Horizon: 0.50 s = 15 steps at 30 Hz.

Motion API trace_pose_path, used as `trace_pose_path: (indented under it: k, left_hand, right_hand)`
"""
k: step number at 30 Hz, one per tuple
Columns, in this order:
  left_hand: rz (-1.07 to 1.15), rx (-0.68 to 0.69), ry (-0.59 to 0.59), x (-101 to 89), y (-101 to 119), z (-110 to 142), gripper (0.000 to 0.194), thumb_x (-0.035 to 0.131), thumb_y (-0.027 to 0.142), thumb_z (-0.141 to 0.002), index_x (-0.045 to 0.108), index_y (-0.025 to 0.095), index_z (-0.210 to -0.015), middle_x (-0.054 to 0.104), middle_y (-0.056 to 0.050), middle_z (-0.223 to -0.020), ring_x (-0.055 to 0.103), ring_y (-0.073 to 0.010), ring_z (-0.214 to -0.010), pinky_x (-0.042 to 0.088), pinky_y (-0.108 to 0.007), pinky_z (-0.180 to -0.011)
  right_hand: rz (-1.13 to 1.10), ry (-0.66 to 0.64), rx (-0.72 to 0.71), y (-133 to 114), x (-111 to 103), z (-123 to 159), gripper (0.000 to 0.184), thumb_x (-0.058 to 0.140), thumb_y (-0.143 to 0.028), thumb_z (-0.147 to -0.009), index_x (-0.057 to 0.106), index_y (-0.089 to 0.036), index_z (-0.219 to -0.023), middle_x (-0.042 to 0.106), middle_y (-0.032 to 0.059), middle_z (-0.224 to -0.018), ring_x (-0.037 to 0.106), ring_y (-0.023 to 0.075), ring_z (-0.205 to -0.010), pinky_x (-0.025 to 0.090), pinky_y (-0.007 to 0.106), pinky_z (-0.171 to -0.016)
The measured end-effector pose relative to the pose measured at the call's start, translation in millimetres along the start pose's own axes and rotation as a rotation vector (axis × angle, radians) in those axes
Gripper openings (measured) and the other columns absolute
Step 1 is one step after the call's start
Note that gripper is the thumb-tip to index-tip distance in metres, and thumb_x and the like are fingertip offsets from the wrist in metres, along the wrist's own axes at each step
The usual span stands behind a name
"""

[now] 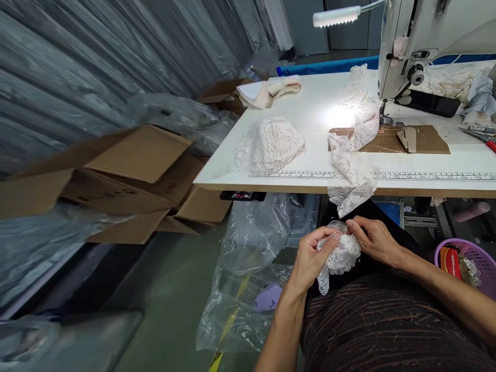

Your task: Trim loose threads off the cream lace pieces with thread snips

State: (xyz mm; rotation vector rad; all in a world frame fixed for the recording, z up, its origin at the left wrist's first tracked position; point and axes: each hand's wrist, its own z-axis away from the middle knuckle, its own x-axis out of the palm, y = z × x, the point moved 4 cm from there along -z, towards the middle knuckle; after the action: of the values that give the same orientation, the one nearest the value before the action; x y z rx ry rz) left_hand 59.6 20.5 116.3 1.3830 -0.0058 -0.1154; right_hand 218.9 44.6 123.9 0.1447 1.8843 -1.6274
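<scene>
Over my lap, my left hand (318,254) is closed on a bunched piece of white lace (344,257), thumb pressed on top. My right hand (374,238) pinches the upper right edge of the same lace. A loose end of it hangs below my left fingers. Just above my hands, a long white lace strip (354,173) drapes over the table's front edge. It runs back across the tabletop beside the sewing machine (399,57). Whether this strip joins the piece in my hands cannot be made out. A mound of white lace (273,144) lies on the table to the left.
A brown board (428,140) lies under the machine's needle. Scissors (480,135) rest at the table's right. Folded cream cloth (271,92) sits at the back left. Cardboard boxes (127,181) and a clear plastic bag (240,289) stand left; a purple basket (482,261) is at right.
</scene>
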Motion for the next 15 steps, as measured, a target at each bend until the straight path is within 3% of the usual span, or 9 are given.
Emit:
trace_pose_path:
  k: [7,12,15]
  left_hand:
    - [0.005,0.002,-0.002,0.8,-0.5,-1.6,0.032,0.072,0.048,-0.077,0.074,0.016,-0.077,0.069,-0.004,-0.070,0.056,-0.0141,-0.061,0.042,-0.022,-0.055]
    - [-0.036,0.015,-0.023,2.3,1.8,-0.2,0.033,0.071,0.049,-0.078,0.074,0.016,-0.077,0.068,-0.004,-0.070,0.057,-0.0145,-0.063,0.043,-0.023,-0.057]
    - [-0.025,0.003,0.000,3.4,2.6,-5.2,0.032,0.074,0.047,-0.076,0.073,0.016,-0.083,0.068,-0.003,-0.070,0.057,-0.0138,-0.061,0.042,-0.023,-0.056]
  right_hand:
    - [0.033,-0.051,-0.036,-4.4,1.2,6.4,0.044,0.030,-0.047,-0.099,0.049,-0.021,-0.068,0.043,-0.0034,-0.057,0.036,0.0113,-0.051,0.024,0.024,-0.052]
    - [0.138,0.005,-0.013,-1.1,1.5,4.2,0.044,0.034,-0.048,-0.098,0.050,-0.022,-0.067,0.041,-0.0030,-0.055,0.031,0.0118,-0.048,0.019,0.027,-0.052]
    - [0.066,0.028,-0.010,-2.3,-2.1,8.8,0.047,0.028,-0.050,-0.100,0.049,-0.022,-0.069,0.043,-0.0032,-0.057,0.035,0.0117,-0.049,0.024,0.025,-0.052]
